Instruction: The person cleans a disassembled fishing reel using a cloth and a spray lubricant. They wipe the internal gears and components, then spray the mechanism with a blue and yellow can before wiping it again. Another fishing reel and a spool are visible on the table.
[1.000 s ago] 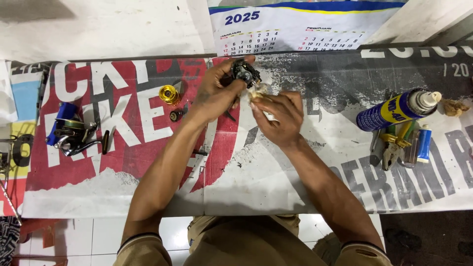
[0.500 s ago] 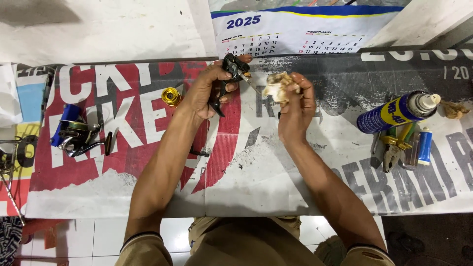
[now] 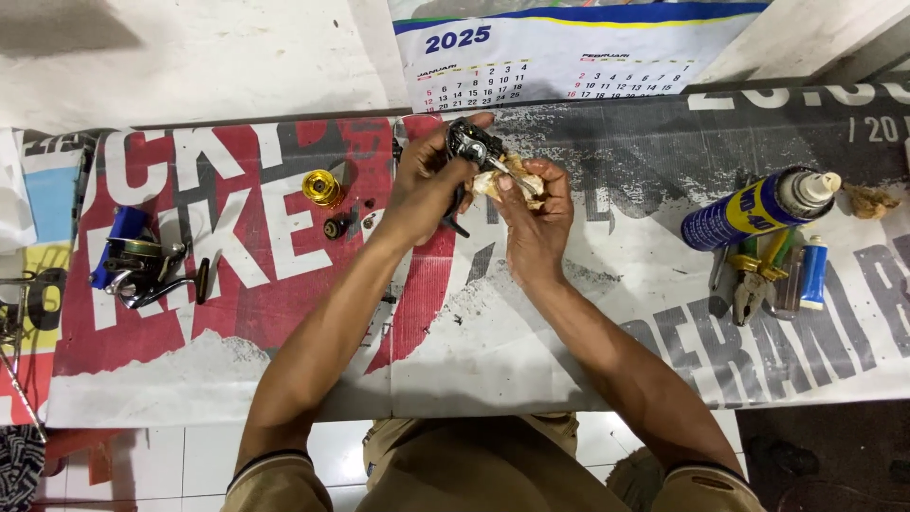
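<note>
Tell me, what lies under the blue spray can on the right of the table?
The blue spray can lies on the printed banner that covers the table. Pliers and a small blue tube lie beside it, just in front. What the can hides cannot be seen.

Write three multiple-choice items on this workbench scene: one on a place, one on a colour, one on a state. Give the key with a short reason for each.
1. Where does the spray can lie?
A. On the person's right side of the bench
B. Beside the blue fishing reel
C. On the floor

2. What colour is the small spool lying near the left hand?
A. Green
B. Gold
C. White

3. What is the right hand doing?
A. Resting flat on the bench
B. Gripping the pliers
C. Pressing a wad of cloth to the dark reel part that the left hand holds

Key: 1 A, the can lies on its side above the pliers, far from the blue fishing reel. 2 B, it shines gold. 3 C, the cloth meets the part between both hands.
</note>
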